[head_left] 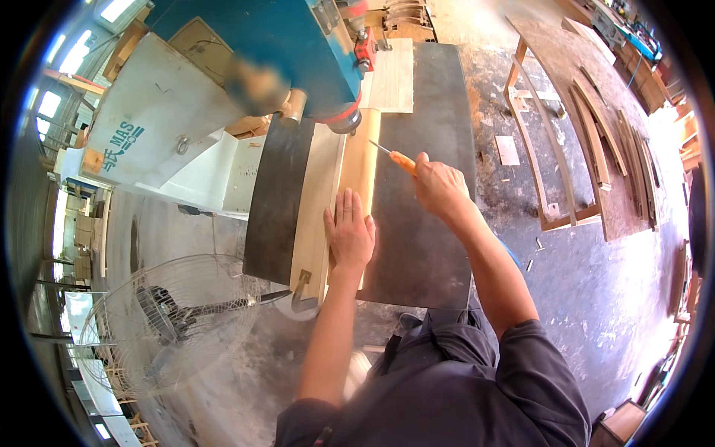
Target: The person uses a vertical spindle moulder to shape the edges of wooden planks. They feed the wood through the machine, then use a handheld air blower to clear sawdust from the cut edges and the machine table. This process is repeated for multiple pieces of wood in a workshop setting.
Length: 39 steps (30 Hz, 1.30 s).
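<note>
My left hand [348,232] lies flat, fingers stretched out, on a long pale wooden piece [360,160] set lengthwise on the dark machine table. Along its left side runs a lighter wooden board [320,182], fixed at the near end with a metal clamp [303,287]. In my right hand [441,186] is a slim tool with an orange handle [403,162], which looks like a screwdriver. Its thin metal shaft points up and left, and its tip is near the wooden piece. Whether it touches cannot be made out. Just beyond, the dark round head [346,124] of the blue machine overhangs the wood.
The blue machine [290,56] and a pale metal cabinet door [160,112] rise on the left. A wire-caged fan [171,320] stands below them. Another pale board [391,78] lies at the table's far end. To the right, a brown workbench [566,82] carries curved wooden strips [596,134].
</note>
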### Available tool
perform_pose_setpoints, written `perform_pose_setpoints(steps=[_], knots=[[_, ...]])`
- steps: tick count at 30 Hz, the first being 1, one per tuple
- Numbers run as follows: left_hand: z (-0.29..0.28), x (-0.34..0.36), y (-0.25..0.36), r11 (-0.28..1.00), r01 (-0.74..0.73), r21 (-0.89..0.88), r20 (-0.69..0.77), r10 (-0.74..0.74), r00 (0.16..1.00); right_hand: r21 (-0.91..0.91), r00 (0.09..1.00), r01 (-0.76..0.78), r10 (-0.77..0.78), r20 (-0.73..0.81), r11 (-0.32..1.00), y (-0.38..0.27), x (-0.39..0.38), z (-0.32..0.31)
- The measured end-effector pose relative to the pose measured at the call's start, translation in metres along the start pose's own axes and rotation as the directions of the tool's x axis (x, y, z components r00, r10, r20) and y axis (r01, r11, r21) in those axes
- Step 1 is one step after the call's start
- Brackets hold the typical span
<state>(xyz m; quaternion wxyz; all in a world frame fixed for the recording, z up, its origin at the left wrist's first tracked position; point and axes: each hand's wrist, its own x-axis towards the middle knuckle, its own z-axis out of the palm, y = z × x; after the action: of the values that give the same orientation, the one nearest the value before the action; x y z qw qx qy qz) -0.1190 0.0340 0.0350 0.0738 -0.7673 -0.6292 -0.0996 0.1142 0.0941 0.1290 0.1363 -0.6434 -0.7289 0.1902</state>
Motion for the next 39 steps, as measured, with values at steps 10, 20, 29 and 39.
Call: perform_pose_setpoints(steps=[10, 20, 29, 39], knots=[[0.009, 0.001, -0.009, 1.000, 0.012, -0.007, -0.029, -0.012, 1.000, 0.029, 0.968, 0.015, -0.008, -0.251, 0.999, 0.029, -0.079, 0.035], [-0.009, 0.008, 0.005, 0.996, 0.080, -0.027, 0.098, -0.077, 0.992, 0.548, 0.690, -0.670, 0.692, 0.213, 0.501, 0.209, -0.264, -0.015], [-0.005, 0.008, 0.001, 0.996, 0.022, -0.085, 0.000, -0.022, 1.000, 0.903, 0.861, -0.271, 0.504, 0.072, 0.334, 0.168, -0.183, -0.044], [-0.023, 0.004, 0.008, 0.989, 0.063, -0.137, 0.035, -0.059, 0.998, 0.688, 0.980, -0.047, 0.166, -0.107, 0.724, 0.057, -0.015, 0.052]])
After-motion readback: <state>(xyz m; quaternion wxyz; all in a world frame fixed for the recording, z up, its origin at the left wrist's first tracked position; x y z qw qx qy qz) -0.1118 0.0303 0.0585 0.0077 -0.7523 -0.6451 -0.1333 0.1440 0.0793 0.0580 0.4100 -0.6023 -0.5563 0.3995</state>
